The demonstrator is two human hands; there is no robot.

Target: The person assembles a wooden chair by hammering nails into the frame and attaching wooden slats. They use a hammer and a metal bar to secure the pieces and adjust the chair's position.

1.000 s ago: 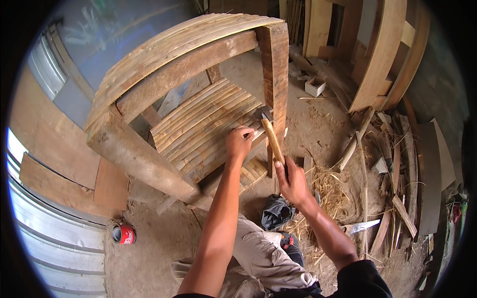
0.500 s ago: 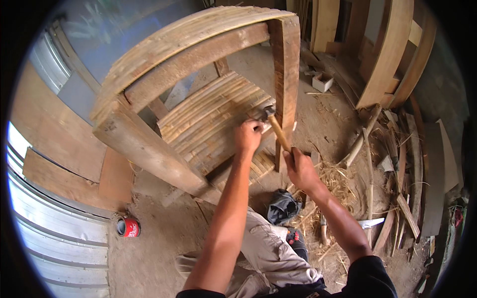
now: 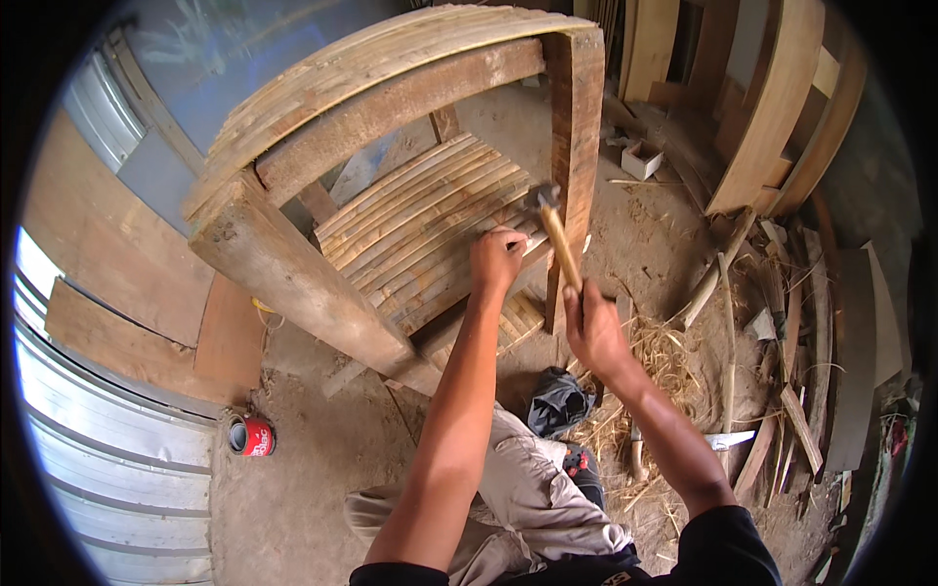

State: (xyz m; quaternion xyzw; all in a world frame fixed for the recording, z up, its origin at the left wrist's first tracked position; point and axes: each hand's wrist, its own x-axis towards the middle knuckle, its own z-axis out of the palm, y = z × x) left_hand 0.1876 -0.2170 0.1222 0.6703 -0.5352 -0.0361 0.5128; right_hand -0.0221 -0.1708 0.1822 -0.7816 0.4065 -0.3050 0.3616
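Note:
My right hand [image 3: 598, 337] is wrapped round the wooden handle of a hammer [image 3: 560, 237]. The hammer's dark head is raised near the right post of a wooden frame [image 3: 572, 127]. Beside it, my left hand [image 3: 496, 259] is closed in a pinch at the right edge of a slatted bamboo shelf [image 3: 420, 220] inside the frame. Whatever those fingers hold, if anything, is too small to make out. More bamboo strips [image 3: 381, 73] cover the frame's top, and a second slatted level [image 3: 518, 322] shows lower down.
A red can [image 3: 256, 437] stands on the dirt floor at left, near corrugated metal sheets [image 3: 117, 488]. To the right lie shavings [image 3: 660, 381], a dark bag [image 3: 560, 402], a saw blade [image 3: 728, 439] and scrap wood [image 3: 791, 342]. Boards [image 3: 767, 107] lean behind a small white box [image 3: 641, 159].
The hammer head has shifted slightly up and right, away from my left hand. My left hand remains pinched by the shelf edge. The whole view has shifted slightly.

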